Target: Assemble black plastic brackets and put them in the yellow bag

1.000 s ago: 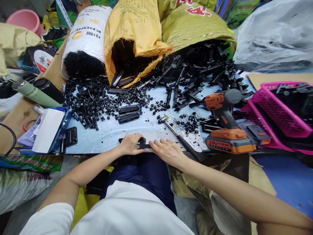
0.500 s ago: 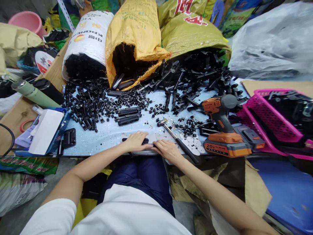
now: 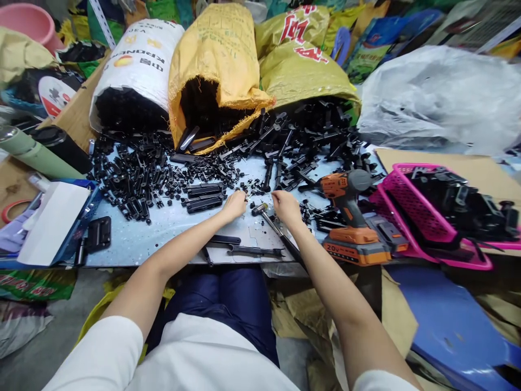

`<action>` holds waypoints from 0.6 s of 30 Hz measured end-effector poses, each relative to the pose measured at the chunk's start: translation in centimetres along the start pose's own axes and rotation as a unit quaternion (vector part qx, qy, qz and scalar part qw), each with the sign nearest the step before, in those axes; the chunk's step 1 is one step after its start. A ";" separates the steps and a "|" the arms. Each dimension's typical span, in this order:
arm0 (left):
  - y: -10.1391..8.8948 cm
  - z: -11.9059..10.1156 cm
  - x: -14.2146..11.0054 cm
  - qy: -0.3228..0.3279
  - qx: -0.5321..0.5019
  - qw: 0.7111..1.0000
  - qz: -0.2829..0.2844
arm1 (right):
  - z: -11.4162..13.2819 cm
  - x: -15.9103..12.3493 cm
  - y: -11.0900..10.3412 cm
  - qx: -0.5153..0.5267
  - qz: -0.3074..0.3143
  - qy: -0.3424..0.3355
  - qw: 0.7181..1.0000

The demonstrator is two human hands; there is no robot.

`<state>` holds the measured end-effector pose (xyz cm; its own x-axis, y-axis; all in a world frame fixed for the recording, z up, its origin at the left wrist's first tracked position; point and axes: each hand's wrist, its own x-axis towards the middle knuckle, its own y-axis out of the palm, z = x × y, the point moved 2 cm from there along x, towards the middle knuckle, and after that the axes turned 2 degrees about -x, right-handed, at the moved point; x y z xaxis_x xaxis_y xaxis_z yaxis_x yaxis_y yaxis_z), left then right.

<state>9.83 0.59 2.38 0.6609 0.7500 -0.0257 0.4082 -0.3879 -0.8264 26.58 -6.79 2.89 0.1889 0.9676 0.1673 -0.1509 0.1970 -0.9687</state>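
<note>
Left hand (image 3: 235,206) out over the middle of the table (image 3: 130,247), fingers curled in at the near side of the loose pins (image 3: 255,186); can't tell if anything is pinched. Right hand (image 3: 286,207) just right of it, fingers also bent together, contents hidden, can't tell. Narrow gap between the hands, with the hammer (image 3: 259,209) head low in it; handle slants down right toward the front edge, partly behind the right forearm. Long black strip (image 3: 257,251) lies untouched on the grey plate (image 3: 264,237) near the front edge, roughly parallel to it; second black strip (image 3: 225,239) just up and left, partly under the left forearm; short black piece (image 3: 207,256) reaches the edge. Best open room: bare blue stretch left of the strips, up to the black box (image 3: 99,233). Stacked black parts (image 3: 204,196) sit just left of the left hand. Right side tight: screws, then drill (image 3: 345,198) with its battery close to the front edge, then pink basket (image 3: 396,182). Far side closed off by sacks (image 3: 222,60) and spilled parts (image 3: 285,141).
</note>
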 end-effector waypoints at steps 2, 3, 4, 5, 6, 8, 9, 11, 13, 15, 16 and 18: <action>-1.7 0.8 -2.5 -0.027 -0.067 0.997 -0.031 | 0.6 2.3 1.1 0.004 0.021 -0.020 1.000; -2.7 1.5 -4.1 -0.055 -0.138 0.988 -0.047 | 1.0 3.0 1.7 0.006 0.027 -0.020 0.999; -3.7 2.4 -5.8 -0.090 -0.232 0.967 -0.062 | 1.4 3.6 2.2 0.007 0.032 -0.014 0.999; -4.6 3.5 -7.6 -0.134 -0.336 0.929 -0.073 | 1.7 4.0 2.5 0.007 0.036 -0.002 0.999; -5.4 4.5 -9.4 -0.173 -0.432 0.882 -0.074 | 1.8 4.2 2.8 0.008 0.038 0.011 0.999; -6.4 6.4 -12.9 -0.239 -0.563 0.788 -0.076 | 1.8 4.4 3.1 0.014 0.042 0.033 0.998; -6.5 7.1 -14.4 -0.265 -0.602 0.749 -0.075 | 1.6 4.4 3.0 0.018 0.042 0.041 0.998; -6.4 8.0 -16.6 -0.304 -0.643 0.699 -0.073 | 1.4 4.1 2.6 0.030 0.039 0.051 0.997; -5.9 8.2 -17.8 -0.318 -0.655 0.682 -0.065 | 1.4 3.3 2.0 0.041 0.032 0.055 0.997; -5.6 8.0 -18.1 -0.314 -0.648 0.692 -0.056 | 1.9 2.1 1.0 0.086 0.017 0.042 0.995; -5.5 7.9 -18.2 -0.309 -0.637 0.704 -0.053 | 2.4 1.3 0.5 0.122 0.009 0.029 0.992; -5.6 7.7 -18.1 -0.300 -0.607 0.735 -0.049 | 3.7 -0.4 -0.7 0.196 0.000 -0.009 0.981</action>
<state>-9.26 -6.69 3.08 0.3438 0.7658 -0.5434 0.9364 -0.2359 0.2600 23.06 -6.78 4.19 0.1716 0.9697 0.1741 -0.5126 0.2388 -0.8247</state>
